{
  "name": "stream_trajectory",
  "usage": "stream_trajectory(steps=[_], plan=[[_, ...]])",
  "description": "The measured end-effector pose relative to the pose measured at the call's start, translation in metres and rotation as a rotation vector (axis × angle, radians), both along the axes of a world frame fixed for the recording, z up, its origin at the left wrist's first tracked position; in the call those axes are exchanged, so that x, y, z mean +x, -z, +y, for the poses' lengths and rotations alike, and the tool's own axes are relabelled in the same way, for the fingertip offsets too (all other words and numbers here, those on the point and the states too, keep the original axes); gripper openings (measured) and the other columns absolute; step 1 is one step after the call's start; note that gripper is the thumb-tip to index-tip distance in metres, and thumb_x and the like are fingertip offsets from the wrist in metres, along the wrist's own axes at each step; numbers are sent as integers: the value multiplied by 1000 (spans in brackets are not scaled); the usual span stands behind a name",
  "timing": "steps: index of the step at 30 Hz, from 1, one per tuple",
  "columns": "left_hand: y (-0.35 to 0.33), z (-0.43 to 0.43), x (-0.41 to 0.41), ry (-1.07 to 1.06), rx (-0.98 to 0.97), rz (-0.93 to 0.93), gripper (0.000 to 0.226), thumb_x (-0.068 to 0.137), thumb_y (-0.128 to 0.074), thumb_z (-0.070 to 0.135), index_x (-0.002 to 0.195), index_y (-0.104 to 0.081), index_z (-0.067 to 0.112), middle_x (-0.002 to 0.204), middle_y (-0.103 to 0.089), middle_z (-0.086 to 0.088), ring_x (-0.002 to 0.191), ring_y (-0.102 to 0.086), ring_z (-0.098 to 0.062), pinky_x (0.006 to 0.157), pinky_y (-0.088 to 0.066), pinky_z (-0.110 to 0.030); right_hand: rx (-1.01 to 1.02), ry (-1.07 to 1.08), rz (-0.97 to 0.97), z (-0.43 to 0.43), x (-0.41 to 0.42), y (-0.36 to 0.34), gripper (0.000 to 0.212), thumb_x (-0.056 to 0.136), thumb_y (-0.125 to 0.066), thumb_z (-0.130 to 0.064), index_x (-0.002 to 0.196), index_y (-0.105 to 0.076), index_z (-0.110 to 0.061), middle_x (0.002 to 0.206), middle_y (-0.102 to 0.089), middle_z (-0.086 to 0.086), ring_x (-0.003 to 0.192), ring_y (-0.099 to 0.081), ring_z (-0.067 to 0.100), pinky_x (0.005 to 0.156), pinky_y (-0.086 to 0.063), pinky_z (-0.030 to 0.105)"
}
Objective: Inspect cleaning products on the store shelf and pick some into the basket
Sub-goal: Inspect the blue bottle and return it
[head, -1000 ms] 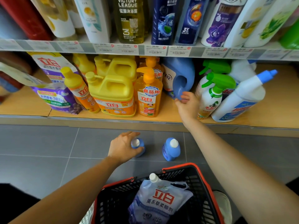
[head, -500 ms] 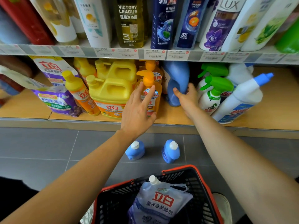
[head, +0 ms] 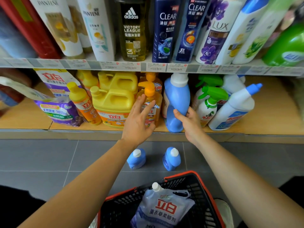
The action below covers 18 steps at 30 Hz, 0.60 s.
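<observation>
Gripping the blue detergent bottle (head: 176, 99) at its pinched waist: right hand (head: 189, 123), thumb on the near left face, fingers curled round the right side

Bottle sits at the front lip of the lower shelf (head: 271, 122), between the orange pump bottle (head: 152, 96) on its left and the green-trigger sprayers (head: 210, 99) on its right. Long axis close to upright. White cap points up, almost under the price strip (head: 156, 67) of the shelf above; base is down at the shelf edge. Cannot tell whether the base touches the board

Left hand (head: 139, 120): fingers straight and spread, holding nothing, palm toward the orange pump bottle. Fingertips overlap its label; contact unclear

Floor, near side of the shelf: two small blue bottles (head: 136, 159), upright, white caps up, standing apart from each other

Nearest of all: black basket with red rim (head: 204, 180). A pale refill pouch (head: 164, 209) lies inside, its white spout pointing far, toward the shelf
</observation>
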State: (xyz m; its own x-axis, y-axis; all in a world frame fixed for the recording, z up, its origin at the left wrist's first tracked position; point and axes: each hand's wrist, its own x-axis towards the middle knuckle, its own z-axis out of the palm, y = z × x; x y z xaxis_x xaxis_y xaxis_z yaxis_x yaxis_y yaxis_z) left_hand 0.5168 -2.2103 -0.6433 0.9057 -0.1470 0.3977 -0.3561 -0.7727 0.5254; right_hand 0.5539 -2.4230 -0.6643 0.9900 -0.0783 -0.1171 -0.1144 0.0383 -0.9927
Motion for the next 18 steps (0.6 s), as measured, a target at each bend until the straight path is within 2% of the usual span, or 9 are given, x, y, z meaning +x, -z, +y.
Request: stream_trajectory(steps=[2,6,10,12,15,17,18], plan=[[-1,1,-1,17,-16,19,74,79,-75,13,149,-50,16,163,-30,-16,153,-25,-34,119,-30,-37,-27,2,7,-5,-1,-13,19,92,-70,-16,109,-65,-23,96,-76,-11,86,-72,5,68,-55,21],[-8,5,-3,45,-15,69,79,80,-75,12,152,-44,18,165,-25,-15,154,-20,-32,119,-24,-31,-203,65,-1,-15,-7,-37,16,88,-75,-26,101,-66,-21,78,-70,-13,67,-64,-2,64,-47,21],[-23,7,-4,54,-42,179,87,83,-77,15,157,-34,24,166,-24,-12,155,-17,-27,119,-23,-29,-263,104,6,-22,-25,-57,16,79,-84,-23,83,-69,-25,66,-70,-20,57,-62,-7,49,-44,10],[-33,9,-6,57,-69,229,86,84,-78,18,158,-33,26,165,-28,-10,155,-19,-26,120,-26,-35,-273,121,1,-23,-37,-69,17,76,-86,-23,81,-70,-25,71,-73,-20,63,-66,-6,53,-47,13],[-49,15,-13,52,-40,222,72,86,-77,19,151,-47,20,161,-37,-7,152,-28,-24,119,-34,-39,-328,135,-5,-29,-55,-88,18,73,-88,-29,79,-71,-24,69,-73,-16,63,-66,-2,60,-50,26],[-62,16,-19,43,-23,191,59,86,-76,18,142,-58,17,154,-48,-6,145,-41,-23,114,-40,-35,-400,120,-13,-35,-68,-101,22,71,-89,-34,72,-69,-24,60,-68,-15,53,-60,-1,56,-47,30],[-69,16,-22,39,-38,186,52,87,-74,17,138,-61,17,148,-55,-5,135,-51,-19,107,-45,-28,-440,98,-10,-39,-76,-107,25,69,-89,-36,69,-68,-23,57,-66,-14,50,-58,-1,54,-45,31]])
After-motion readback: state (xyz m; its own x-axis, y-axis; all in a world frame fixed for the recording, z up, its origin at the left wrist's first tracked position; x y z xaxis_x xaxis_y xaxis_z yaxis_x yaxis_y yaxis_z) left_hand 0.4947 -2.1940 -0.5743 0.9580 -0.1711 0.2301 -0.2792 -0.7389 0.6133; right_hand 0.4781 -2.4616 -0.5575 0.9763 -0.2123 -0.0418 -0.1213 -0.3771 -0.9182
